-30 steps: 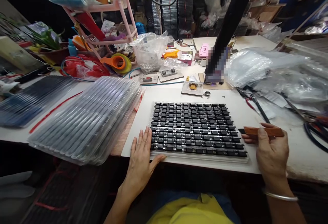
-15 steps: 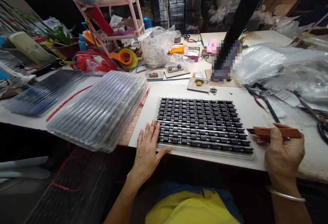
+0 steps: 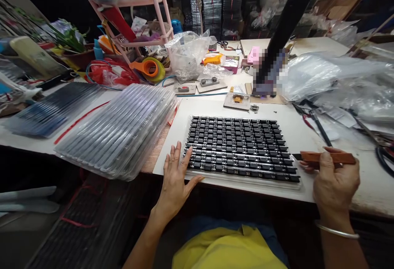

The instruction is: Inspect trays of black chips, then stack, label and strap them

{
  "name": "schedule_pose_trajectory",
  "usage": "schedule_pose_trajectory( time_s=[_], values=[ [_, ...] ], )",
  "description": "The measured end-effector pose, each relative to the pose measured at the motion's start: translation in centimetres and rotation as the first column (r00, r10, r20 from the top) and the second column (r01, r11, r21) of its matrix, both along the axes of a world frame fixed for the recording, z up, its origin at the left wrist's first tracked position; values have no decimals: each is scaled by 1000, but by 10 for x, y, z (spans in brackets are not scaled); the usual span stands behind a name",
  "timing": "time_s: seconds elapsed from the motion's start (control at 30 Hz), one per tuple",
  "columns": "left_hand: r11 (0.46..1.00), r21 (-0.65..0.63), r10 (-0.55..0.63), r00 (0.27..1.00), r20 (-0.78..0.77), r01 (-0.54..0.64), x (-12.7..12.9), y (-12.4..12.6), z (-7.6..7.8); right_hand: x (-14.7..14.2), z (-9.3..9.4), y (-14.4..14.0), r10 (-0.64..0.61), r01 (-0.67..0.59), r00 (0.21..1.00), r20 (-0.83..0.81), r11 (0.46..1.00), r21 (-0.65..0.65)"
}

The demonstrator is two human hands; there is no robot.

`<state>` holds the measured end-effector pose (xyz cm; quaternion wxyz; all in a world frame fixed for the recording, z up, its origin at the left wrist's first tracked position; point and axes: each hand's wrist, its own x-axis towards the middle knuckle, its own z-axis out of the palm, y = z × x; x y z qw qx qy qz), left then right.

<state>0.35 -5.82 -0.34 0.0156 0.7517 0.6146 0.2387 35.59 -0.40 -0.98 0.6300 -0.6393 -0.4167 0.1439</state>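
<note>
Before me lies a clear plastic tray [image 3: 243, 182] filled with rows of small black electronic parts [image 3: 237, 148] with metal pins. My left hand [image 3: 174, 178] is open, fingers spread, its fingertips and thumb at the tray's left edge and near-left corner. In my right hand [image 3: 337, 178] is a tool with a reddish-brown wooden handle [image 3: 332, 157], gripped between thumb and fingers. The tool's narrow dark tip points left, at the right ends of the rows near the front; whether it touches a part I cannot tell.
Left of the tray stands a stack of clear plastic trays [image 3: 120, 129], with darker trays [image 3: 52, 109] beyond. Small fixture blocks [image 3: 236, 102] sit behind it. A black post [image 3: 286, 26] rises at the back, beside plastic bags [image 3: 332, 76]. Pliers-like handles [image 3: 320, 127] lie right.
The view has shifted slightly, so everything sits a little further left. My left index finger has lifted or spread slightly; my right hand keeps its hold on the wooden-handled tool at the tray's right edge.
</note>
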Motion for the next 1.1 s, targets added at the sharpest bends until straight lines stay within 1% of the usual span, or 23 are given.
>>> schedule_pose_trajectory(
  time_s=[0.07, 0.13, 0.23, 0.33, 0.6, 0.93, 1.1],
  values=[
    [998, 62, -2, 995, 103, -4, 3, -8, 2, 0, 0, 0, -2, 2, 1000, -8, 1000, 1],
    [994, 109, -13, 988, 156, -4, 5, -17, 3, 1, 0, 0, -7, 7, 1000, -4, 1000, 5],
    [995, 97, -34, 994, 108, 23, 9, -25, 2, 2, -1, 0, -19, 19, 1000, 24, 1000, 21],
    [997, 62, -40, 998, 55, 36, 11, -27, 2, 3, -3, 0, -24, 22, 999, 28, 999, 46],
    [997, 55, -53, 998, 33, 51, 16, -23, 5, 5, -6, -1, -22, 20, 999, 31, 998, 53],
    [987, 67, -148, 989, 1, 148, 36, -21, 7, 1, -1, -2, 37, -36, 998, -46, 999, 30],
    [980, 65, -188, 982, -12, 188, 46, -18, 9, -2, 2, -3, 25, -25, 998, -50, 1000, 0]
  ],
)
